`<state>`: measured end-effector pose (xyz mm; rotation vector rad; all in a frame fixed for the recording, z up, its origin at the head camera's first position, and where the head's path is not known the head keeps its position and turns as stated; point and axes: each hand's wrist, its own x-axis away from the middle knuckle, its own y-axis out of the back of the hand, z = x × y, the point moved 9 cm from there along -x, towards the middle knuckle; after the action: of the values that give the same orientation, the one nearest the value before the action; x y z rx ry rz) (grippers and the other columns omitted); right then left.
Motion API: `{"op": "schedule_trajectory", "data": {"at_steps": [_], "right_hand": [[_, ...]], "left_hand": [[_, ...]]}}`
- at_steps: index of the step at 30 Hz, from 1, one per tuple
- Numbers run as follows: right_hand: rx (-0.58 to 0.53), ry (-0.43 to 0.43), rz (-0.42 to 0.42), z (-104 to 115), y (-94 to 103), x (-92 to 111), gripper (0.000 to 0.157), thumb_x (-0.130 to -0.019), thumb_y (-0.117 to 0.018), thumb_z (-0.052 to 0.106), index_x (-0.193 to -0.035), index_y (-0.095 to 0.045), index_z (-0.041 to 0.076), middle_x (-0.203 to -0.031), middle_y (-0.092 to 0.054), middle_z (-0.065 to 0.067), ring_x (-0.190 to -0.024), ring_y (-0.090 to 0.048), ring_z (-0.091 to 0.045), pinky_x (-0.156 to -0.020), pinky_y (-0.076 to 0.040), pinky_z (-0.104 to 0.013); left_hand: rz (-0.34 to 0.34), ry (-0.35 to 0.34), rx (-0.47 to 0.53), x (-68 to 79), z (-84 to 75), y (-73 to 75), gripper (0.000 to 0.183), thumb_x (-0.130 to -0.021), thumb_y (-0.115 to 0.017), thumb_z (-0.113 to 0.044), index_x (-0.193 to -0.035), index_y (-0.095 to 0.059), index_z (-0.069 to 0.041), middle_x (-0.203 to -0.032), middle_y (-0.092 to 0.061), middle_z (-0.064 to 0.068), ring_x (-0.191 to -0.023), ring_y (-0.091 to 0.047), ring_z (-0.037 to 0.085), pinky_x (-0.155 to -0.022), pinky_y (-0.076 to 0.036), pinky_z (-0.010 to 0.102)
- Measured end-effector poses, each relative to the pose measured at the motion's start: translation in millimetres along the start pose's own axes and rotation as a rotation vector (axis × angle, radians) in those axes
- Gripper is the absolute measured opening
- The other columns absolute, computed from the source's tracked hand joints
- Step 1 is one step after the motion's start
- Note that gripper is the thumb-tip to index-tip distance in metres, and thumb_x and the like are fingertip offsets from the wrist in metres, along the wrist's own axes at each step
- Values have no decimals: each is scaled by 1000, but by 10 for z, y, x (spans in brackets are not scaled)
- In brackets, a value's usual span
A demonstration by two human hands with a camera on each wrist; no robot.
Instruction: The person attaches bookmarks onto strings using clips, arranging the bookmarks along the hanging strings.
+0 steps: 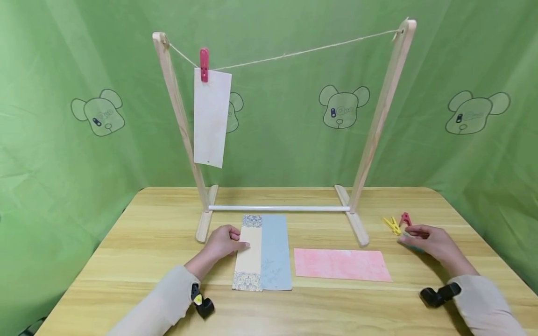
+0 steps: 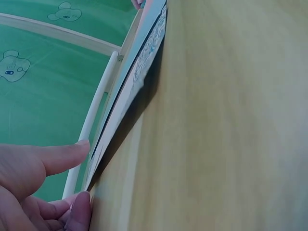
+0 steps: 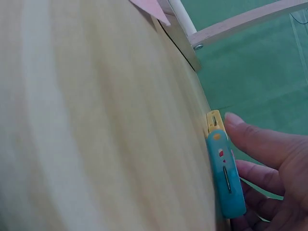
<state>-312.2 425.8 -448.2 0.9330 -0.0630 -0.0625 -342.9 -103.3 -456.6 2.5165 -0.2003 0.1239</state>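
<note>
My left hand (image 1: 220, 242) is at the left edge of a cream card with blue patterned ends (image 1: 249, 252). Its thumb reaches over the card, and in the left wrist view a gap shows between thumb and card, with the fingertips right at the edge. A pale blue card (image 1: 275, 252) lies alongside. On the right, my right hand (image 1: 433, 245) is over a teal clothespin (image 3: 226, 178), thumb and fingers spread around it without closing. A yellow clothespin (image 1: 392, 226) and a red clothespin (image 1: 405, 218) lie just beyond its fingertips.
A wooden frame (image 1: 380, 116) with a string (image 1: 302, 53) stands at the back. A pink-red clothespin (image 1: 204, 65) holds a white card (image 1: 212, 119) on the string. A pink card (image 1: 342, 264) lies on the table (image 1: 319, 308) between the hands. Green cloth surrounds the table.
</note>
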Motion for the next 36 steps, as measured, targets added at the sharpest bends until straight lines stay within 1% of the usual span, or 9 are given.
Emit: {"op": "schedule_trajectory", "data": {"at_steps": [2,6,15,18,20,23,28,32,36], "right_hand": [[8,-6,6,-10,-17,-9,67,-85,-68,42,-122,-53,-11,-116,-55,-31,-89,-53,-21,-70,-44,-29],[2,-28,22,-40,-56,-22,71,-84,-68,43,-124,-50,-13,-118,-52,-34,-95,-52,-32,-73,-43,-35],[-6,-42,12,-28,-84,-43,71,-84,-68,44,-121,-51,-13,-114,-53,-32,-95,-51,-34,-74,-43,-38],[-12,-51,17,-25,-90,-42,71,-83,-69,44,-121,-51,-14,-113,-54,-32,-94,-51,-34,-74,-42,-38],[-13,-54,19,-19,-90,-38,71,-83,-69,43,-120,-51,-14,-111,-54,-31,-93,-51,-34,-73,-42,-38],[-9,-58,19,-18,-89,-36,70,-83,-69,44,-119,-51,-14,-109,-55,-30,-92,-52,-32,-72,-42,-36],[-11,-60,17,-27,-90,-42,69,-84,-68,44,-119,-52,-13,-108,-55,-29,-91,-51,-32,-71,-41,-34],[0,-63,19,-35,-68,-56,68,-84,-68,45,-118,-52,-12,-107,-55,-28,-89,-50,-32,-69,-41,-32],[22,-55,19,-39,-16,-70,67,-83,-69,44,-117,-53,-12,-103,-55,-27,-86,-49,-31,-67,-40,-30]], "left_hand": [[-4,-17,-54,0,-23,-16,44,-70,-83,-19,-101,-59,0,-87,-56,6,-71,-52,17,-62,-48,27],[-12,-59,-162,9,-76,-40,47,-69,-85,-18,-103,-57,-1,-88,-54,5,-76,-47,18,-67,-44,29],[-4,-117,-189,65,-136,1,49,-70,-80,-4,-113,-58,4,-92,-57,6,-86,-53,20,-83,-50,37],[-8,-124,-222,92,-138,-18,55,-73,-80,-11,-119,-56,6,-98,-58,9,-90,-54,22,-85,-50,38],[-10,-119,-245,116,-138,-45,60,-72,-81,-19,-120,-55,7,-100,-58,12,-88,-55,23,-81,-51,39],[-12,-110,-317,150,-148,-82,74,-66,-85,-31,-122,-54,6,-103,-56,15,-85,-54,24,-77,-51,39],[-12,-129,-459,174,-199,-94,85,-60,-87,-37,-125,-52,6,-104,-53,16,-83,-53,24,-78,-51,40],[-1,-122,-469,162,-192,-31,80,-59,-89,-33,-122,-55,4,-100,-55,15,-83,-53,25,-76,-50,40],[46,-83,-401,133,-114,12,78,-60,-89,-27,-123,-52,2,-100,-58,12,-85,-54,24,-76,-51,39]]}}
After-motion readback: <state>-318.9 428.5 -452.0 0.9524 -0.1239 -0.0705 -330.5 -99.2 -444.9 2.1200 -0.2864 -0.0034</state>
